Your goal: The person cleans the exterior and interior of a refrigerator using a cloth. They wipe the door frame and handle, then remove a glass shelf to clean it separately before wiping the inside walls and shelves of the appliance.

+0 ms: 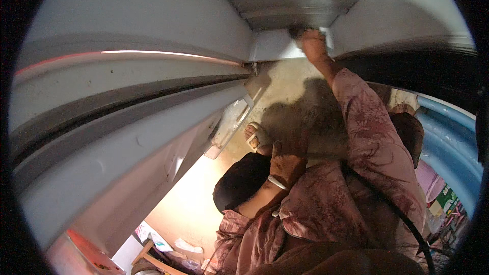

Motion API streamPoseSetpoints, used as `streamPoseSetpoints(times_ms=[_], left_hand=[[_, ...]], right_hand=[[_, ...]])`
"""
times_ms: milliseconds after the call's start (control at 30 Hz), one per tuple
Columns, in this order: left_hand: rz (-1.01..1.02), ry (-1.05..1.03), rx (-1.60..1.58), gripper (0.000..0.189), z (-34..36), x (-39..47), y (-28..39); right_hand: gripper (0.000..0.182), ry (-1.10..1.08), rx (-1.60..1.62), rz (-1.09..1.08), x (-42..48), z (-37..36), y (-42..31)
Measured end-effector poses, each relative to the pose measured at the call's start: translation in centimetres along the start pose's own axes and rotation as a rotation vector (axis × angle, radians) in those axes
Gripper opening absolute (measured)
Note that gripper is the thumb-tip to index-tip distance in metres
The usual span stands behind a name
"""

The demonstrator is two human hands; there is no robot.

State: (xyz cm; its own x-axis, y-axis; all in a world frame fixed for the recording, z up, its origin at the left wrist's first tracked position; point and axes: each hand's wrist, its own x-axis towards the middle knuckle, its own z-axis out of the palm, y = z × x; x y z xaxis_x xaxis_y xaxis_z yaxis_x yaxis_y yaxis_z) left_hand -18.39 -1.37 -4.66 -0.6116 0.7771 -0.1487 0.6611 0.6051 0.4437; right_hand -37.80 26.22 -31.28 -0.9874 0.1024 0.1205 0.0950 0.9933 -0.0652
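My right hand (314, 46) reaches far forward, its fingers closed around a small dark object (296, 31) too blurred to name. The object is at a pale, shiny lower panel (269, 44), just below a grey, sloping panel (290, 11). My left hand (288, 158), with a white bangle (277, 182) at the wrist, hangs in shadow beside my dark-clad knee (244, 183). Its fingers point forward and hold nothing that I can see. My sandalled foot (255, 137) rests on the floor (290, 80) under me.
A long pale door-like panel (126, 130) with a dark seam runs along the left. A clear plastic bin or shelf (229, 122) juts from its lower edge. Blue rounded plastic (450, 137) stands at right. Bags and a wooden piece (153, 259) lie at lower left. A black cable (397, 214) crosses my lap.
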Motion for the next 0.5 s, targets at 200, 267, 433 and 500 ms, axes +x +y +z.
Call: streamPoseSetpoints(times_ms=[200,267,433,500], left_hand=[[-0.103,-0.493,0.037,0.051,-0.4,1.6,0.4],[-0.133,-0.679,0.073,0.05,-2.8,3.4,1.4],[-0.322,-0.411,0.172,0.06,-7.2,7.3,-2.1],[-0.356,-0.22,0.234,0.064,-6.7,9.9,-3.1]], right_hand=[[0.019,0.136,-0.062,0.179,-4.1,-1.6,-0.4],[0.022,-0.088,-0.112,0.065,-6.0,-2.3,-0.1],[0.034,-0.782,0.083,0.08,-10.7,-11.3,-2.3],[0.043,-0.654,0.46,0.279,-14.6,-12.5,-1.2]])
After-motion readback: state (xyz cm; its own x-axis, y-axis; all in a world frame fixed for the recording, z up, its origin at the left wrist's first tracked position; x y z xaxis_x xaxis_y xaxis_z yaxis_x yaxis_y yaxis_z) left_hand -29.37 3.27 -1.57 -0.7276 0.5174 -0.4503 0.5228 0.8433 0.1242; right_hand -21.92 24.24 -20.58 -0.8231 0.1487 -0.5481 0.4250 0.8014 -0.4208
